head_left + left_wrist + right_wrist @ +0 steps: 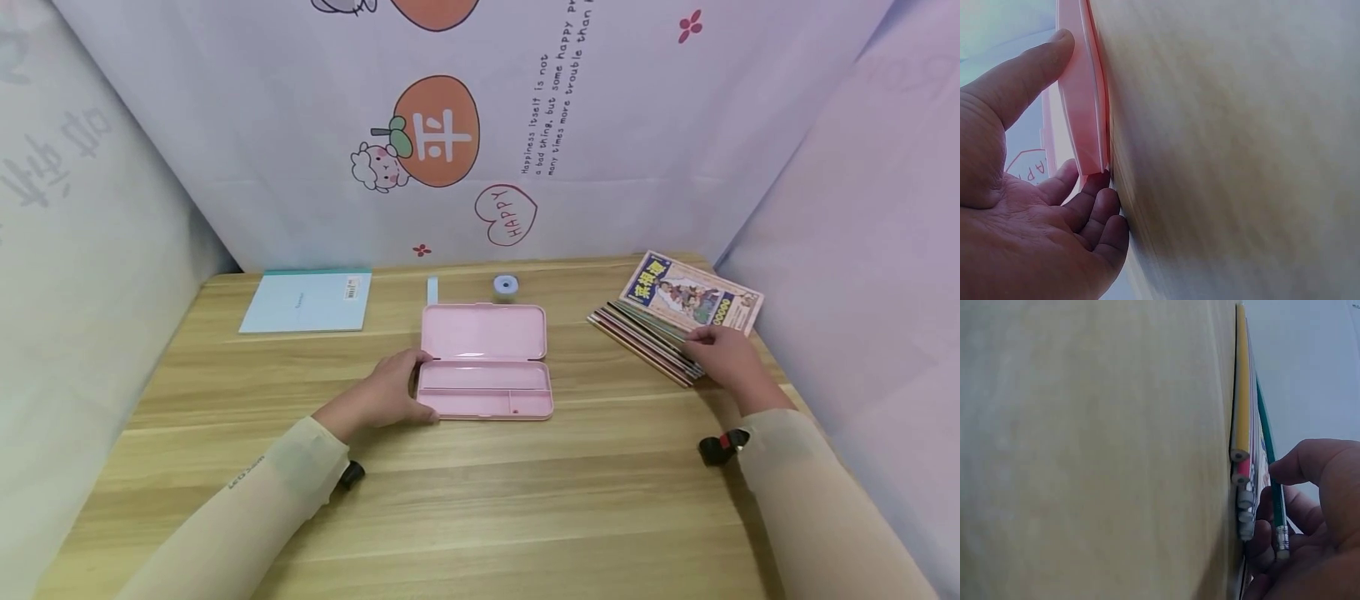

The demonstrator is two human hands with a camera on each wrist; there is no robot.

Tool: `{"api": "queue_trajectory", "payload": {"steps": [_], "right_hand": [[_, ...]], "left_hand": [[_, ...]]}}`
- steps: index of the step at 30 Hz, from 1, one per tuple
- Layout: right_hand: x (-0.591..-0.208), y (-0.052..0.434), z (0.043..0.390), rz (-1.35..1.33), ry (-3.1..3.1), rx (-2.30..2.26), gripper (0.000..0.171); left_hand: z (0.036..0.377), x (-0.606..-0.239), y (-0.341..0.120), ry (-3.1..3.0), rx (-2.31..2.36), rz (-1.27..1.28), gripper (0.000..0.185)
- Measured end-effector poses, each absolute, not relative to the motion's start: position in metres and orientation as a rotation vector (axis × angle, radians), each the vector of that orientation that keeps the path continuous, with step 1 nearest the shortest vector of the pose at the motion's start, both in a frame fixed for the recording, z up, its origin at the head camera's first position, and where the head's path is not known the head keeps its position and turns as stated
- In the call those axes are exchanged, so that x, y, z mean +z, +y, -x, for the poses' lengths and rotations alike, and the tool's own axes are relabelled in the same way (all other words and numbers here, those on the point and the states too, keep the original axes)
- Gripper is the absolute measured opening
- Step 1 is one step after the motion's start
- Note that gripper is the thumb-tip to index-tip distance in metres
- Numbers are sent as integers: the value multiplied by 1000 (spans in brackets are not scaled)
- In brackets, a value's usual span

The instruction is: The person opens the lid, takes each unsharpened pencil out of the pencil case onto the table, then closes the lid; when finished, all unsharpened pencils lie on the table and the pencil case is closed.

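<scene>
A pink pencil case (pixel 483 332) lies with its lid folded back and its compartments showing, in the middle of the table. My left hand (pixel 385 392) grips its left end, thumb at the near corner and fingers toward the hinge. At the right, my right hand (pixel 726 360) pinches a green pencil (pixel 1265 419) near its eraser end between thumb and fingers. That pencil is tilted slightly away from the other pencils (pixel 643 348), which lie side by side in a row. A yellow pencil (pixel 1242 381) is nearest the camera in the right wrist view.
Behind the pencils lies an illustrated booklet (pixel 697 292). A light blue notebook (pixel 303 302) rests at the back left. Beyond the case are a small pale blue strip (pixel 432 289) and a round blue-white item (pixel 506 286). Printed curtains (pixel 300 167) stand around the wooden table (pixel 525 500).
</scene>
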State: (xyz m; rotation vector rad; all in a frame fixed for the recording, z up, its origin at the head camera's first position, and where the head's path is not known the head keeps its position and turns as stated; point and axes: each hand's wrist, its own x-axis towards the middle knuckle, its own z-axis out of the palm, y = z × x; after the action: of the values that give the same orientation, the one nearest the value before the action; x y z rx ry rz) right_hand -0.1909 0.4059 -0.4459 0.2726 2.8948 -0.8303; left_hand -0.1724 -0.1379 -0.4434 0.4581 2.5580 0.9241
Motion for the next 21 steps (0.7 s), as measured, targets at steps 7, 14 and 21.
{"api": "queue_trajectory", "payload": {"steps": [7,14,21], "right_hand": [[-446,399,193,-274,2887,-822,41],[-446,399,192,-265,2884,-817,39],[-443,395,189,-280,2893,-862,44]], "left_hand": [[173,-444,-138,2552,935,-452,93],[173,-445,-139,2552,946,-460,92],[172,-446,-139,2560,943,-455,92]]}}
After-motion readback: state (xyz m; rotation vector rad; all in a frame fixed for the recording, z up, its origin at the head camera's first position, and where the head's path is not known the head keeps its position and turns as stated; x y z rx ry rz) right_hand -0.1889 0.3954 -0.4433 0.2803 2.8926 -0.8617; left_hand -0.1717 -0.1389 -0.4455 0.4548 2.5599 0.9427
